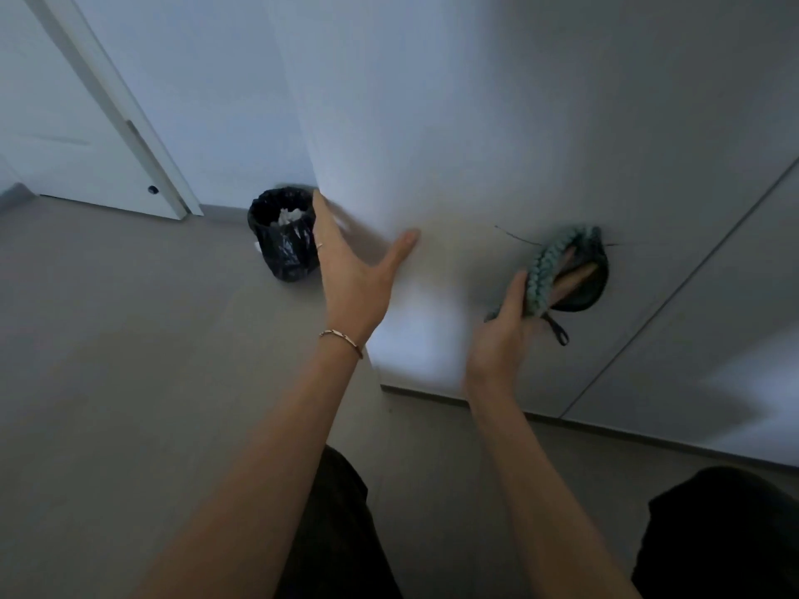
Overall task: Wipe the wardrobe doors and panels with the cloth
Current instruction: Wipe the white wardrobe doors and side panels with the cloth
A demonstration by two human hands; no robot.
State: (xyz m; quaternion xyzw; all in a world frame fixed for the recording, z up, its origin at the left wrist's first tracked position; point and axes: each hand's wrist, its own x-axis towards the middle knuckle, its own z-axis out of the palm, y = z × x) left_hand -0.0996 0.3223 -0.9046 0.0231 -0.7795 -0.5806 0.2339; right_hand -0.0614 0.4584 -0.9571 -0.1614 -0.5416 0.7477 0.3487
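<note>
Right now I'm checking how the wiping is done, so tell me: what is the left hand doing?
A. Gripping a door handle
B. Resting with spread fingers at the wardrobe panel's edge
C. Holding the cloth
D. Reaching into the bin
B: the left hand lies open, fingers spread at the edge of the white wardrobe panel, while the right hand grips the teal cloth against that panel.

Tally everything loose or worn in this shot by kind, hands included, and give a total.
Hands: 2, left hand open against the wardrobe panel, right hand holding the cloth
Cloth: 1, teal
Bin: 1, black bag inside
Bracelet: 1, on the left wrist
Total: 5
</note>
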